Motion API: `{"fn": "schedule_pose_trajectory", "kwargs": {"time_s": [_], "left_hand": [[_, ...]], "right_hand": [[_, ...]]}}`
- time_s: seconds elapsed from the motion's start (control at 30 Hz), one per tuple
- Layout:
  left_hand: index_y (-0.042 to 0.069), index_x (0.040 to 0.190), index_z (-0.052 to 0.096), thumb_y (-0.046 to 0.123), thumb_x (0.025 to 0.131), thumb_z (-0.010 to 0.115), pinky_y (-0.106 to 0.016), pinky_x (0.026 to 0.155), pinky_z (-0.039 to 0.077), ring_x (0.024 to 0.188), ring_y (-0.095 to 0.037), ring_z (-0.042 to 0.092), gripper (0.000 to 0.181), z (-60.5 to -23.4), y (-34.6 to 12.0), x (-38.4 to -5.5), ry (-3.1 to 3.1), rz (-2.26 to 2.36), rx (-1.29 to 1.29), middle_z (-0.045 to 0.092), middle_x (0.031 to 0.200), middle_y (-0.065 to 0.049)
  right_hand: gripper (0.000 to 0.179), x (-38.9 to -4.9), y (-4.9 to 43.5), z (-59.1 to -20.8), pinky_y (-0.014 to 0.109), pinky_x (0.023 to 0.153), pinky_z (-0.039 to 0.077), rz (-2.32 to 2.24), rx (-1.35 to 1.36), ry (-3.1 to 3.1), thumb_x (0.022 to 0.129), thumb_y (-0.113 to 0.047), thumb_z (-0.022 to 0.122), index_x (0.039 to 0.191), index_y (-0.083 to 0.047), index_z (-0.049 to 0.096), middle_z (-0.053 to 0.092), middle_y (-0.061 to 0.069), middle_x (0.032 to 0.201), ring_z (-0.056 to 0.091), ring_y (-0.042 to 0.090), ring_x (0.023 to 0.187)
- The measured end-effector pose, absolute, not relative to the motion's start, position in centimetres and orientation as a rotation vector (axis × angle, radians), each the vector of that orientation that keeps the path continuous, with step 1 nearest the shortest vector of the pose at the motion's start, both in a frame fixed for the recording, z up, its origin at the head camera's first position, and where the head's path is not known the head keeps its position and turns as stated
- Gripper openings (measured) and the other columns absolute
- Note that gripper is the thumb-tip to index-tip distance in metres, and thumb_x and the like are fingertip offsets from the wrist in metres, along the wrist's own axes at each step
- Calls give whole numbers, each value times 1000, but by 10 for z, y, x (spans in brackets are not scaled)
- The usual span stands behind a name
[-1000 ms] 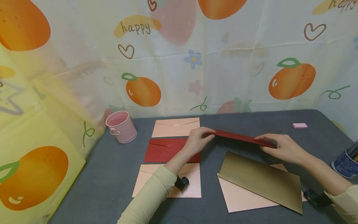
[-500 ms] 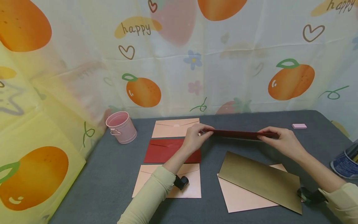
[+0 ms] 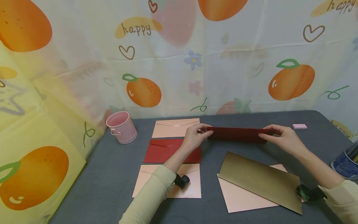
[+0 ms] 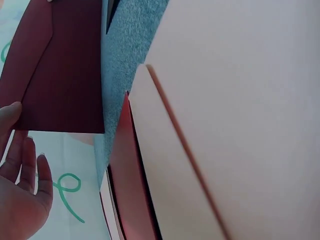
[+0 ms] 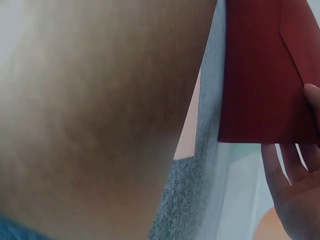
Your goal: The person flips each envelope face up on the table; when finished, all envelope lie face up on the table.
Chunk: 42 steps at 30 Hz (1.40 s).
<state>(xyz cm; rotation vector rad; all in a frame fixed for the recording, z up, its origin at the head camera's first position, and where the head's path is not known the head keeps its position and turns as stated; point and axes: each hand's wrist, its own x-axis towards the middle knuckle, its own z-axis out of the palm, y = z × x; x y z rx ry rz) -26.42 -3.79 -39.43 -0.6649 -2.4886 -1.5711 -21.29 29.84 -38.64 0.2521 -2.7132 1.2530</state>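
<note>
A dark red envelope (image 3: 237, 134) is held above the table, tilted so that its face is towards me in the head view. My left hand (image 3: 195, 137) pinches its left end between thumb and fingers. At the other end, my right hand (image 3: 283, 138) grips it in the same way. Both wrist views show the envelope's flap line, with the thumb (image 4: 10, 112) on the near face. Left of it lie a peach envelope (image 3: 167, 128), a red envelope (image 3: 162, 152) and a nearer peach envelope (image 3: 193, 186), in a column and partly under my left arm.
Below my right hand, a gold envelope (image 3: 260, 180) lies slanted over another peach one (image 3: 240, 199). A pink bucket (image 3: 123, 130) stands at the left, a pink eraser-like block (image 3: 299, 126) at the back right. A blue pen holder (image 3: 345, 165) is at the right edge.
The held red envelope has levelled out and turned from nearly edge-on to showing its face. My right hand has shifted slightly. The envelopes on the table have not moved.
</note>
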Motion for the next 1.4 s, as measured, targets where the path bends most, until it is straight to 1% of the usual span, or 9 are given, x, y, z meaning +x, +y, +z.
{"fn": "schedule_pose_trajectory", "kwargs": {"time_s": [0.2, 0.33, 0.53, 0.63, 0.8, 0.9, 1.03, 1.2, 1.4], "left_hand": [[5, 106, 73, 13, 88, 73, -22, 71, 52, 90, -20, 63, 20, -399, -40, -267, -2578, -1607, -558, 71, 100, -7], [6, 107, 74, 15, 89, 73, -23, 74, 52, 96, -20, 63, 20, -402, -40, -270, -2645, -1578, -510, 71, 104, -5], [6, 106, 74, 16, 90, 72, -24, 73, 52, 95, -19, 63, 19, -406, -39, -275, -2716, -1543, -479, 71, 103, -5], [6, 107, 74, 15, 90, 72, -24, 72, 52, 93, -18, 64, 20, -408, -39, -278, -2734, -1528, -465, 71, 102, -5], [6, 107, 73, 14, 90, 72, -24, 71, 51, 88, -16, 63, 19, -408, -38, -280, -2752, -1530, -444, 71, 99, -5], [5, 107, 73, 13, 89, 72, -24, 71, 50, 87, -16, 63, 19, -408, -37, -281, -2735, -1566, -420, 71, 96, -5], [5, 110, 72, 11, 89, 72, -26, 74, 52, 91, -18, 64, 22, -409, -36, -282, -2698, -1639, -344, 70, 94, -5], [7, 118, 69, 8, 87, 73, -28, 77, 54, 94, -20, 66, 31, -412, -32, -284, -2609, -1778, -191, 69, 96, -6], [8, 120, 68, 4, 86, 73, -27, 76, 54, 87, -15, 67, 35, -416, -27, -286, -2508, -1892, -24, 70, 95, -5]], "right_hand": [[38, -216, 301, -386, 25, 69, 44, 1229, 221, -2794, 89, -37, 71, 110, -6, 68, 72, 8, 97, 60, 4, 81], [47, -219, 304, -388, 28, 71, 45, 1186, 203, -2854, 90, -39, 70, 114, 1, 67, 71, 15, 103, 58, -1, 83], [51, -224, 306, -395, 35, 72, 45, 1094, 205, -2918, 89, -39, 71, 117, 4, 65, 70, 18, 105, 64, 26, 95], [50, -227, 305, -398, 36, 70, 43, 1056, 203, -2955, 89, -37, 72, 115, 5, 66, 71, 16, 98, 63, 33, 95], [44, -231, 305, -399, 34, 64, 40, 1032, 160, -2984, 88, -36, 73, 106, 4, 68, 71, 7, 86, 59, 24, 84], [41, -234, 304, -399, 32, 63, 43, 1097, 130, -2968, 88, -34, 73, 102, 3, 67, 71, 5, 84, 59, 17, 77], [51, -237, 303, -400, 24, 67, 54, 1332, 91, -2918, 89, -30, 73, 114, 11, 58, 71, 15, 96, 65, 7, 74], [68, -241, 301, -401, 22, 72, 55, 1517, 58, -2860, 90, -29, 72, 131, 18, 44, 60, 34, 119, 66, 0, 79], [70, -249, 298, -403, 17, 72, 53, 1546, 18, -2836, 90, -29, 71, 134, 18, 42, 60, 32, 119, 62, -5, 79]]}}
